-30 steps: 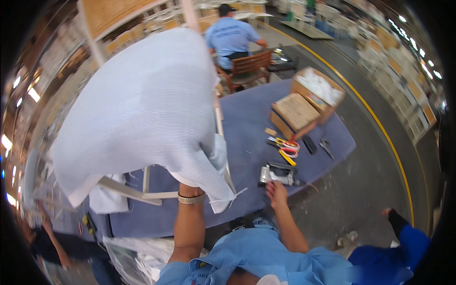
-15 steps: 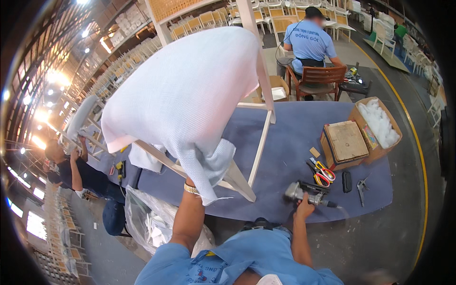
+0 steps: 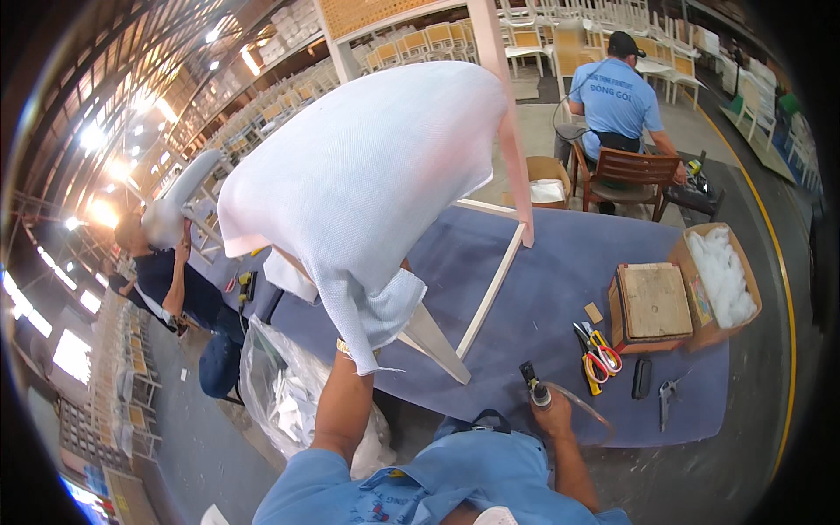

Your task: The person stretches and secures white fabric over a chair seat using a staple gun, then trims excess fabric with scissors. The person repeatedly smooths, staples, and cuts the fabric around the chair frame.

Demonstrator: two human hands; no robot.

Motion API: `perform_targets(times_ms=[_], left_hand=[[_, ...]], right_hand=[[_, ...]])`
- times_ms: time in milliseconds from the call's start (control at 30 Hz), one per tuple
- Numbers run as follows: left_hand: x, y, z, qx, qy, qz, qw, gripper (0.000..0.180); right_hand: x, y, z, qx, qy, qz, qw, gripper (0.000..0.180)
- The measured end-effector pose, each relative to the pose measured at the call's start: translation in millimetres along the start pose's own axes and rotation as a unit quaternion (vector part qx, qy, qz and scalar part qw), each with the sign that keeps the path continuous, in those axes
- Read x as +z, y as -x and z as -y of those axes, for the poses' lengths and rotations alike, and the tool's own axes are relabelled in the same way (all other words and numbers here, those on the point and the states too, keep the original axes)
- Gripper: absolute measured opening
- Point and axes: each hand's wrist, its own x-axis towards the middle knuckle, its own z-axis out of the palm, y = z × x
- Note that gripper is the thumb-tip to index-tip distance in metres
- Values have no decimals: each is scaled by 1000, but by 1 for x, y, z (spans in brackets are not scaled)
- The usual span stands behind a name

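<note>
In front of me a pale wooden chair (image 3: 492, 289) stands tilted on the table. Light woven fabric (image 3: 367, 149) drapes over its padded seat, its loose frayed corner hanging toward me. My left hand (image 3: 356, 348) reaches up behind that corner; a gold-coloured band shows at the wrist, and the cloth hides nearly all its fingers, so its grip does not show. Low over the table's near edge, my right hand (image 3: 553, 415) is closed around an air staple gun (image 3: 532, 383), seen nearly end-on, with a hose trailing right.
Scissors and pliers (image 3: 598, 357), a black case (image 3: 642, 378) and a grey metal tool (image 3: 667, 404) lie on the blue-grey table (image 3: 560, 297). Two cardboard boxes (image 3: 652, 306) stand behind them. A plastic bag of scraps (image 3: 289, 394) is at left. Two people work nearby.
My right hand has drawn the staple gun back toward me and turned it end-on. The scene has shifted rightward in the picture. My left hand remains behind the cloth.
</note>
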Motion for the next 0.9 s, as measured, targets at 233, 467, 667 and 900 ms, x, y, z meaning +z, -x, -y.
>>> perform_targets(times_ms=[233,467,667,900], left_hand=[[1,-1,5,32,-27,-13,999,34],[-4,9,6,38,-78,-13,996,33],[-5,20,7,49,-109,-41,992,34],[-7,11,9,59,-118,-50,990,36]], right_hand=[[2,-53,82,-63,-305,-40,949,25],[-42,-154,235,-464,-321,-35,825,34],[-14,-184,251,-519,-387,21,762,33],[-21,-201,262,-520,-402,73,750,34]])
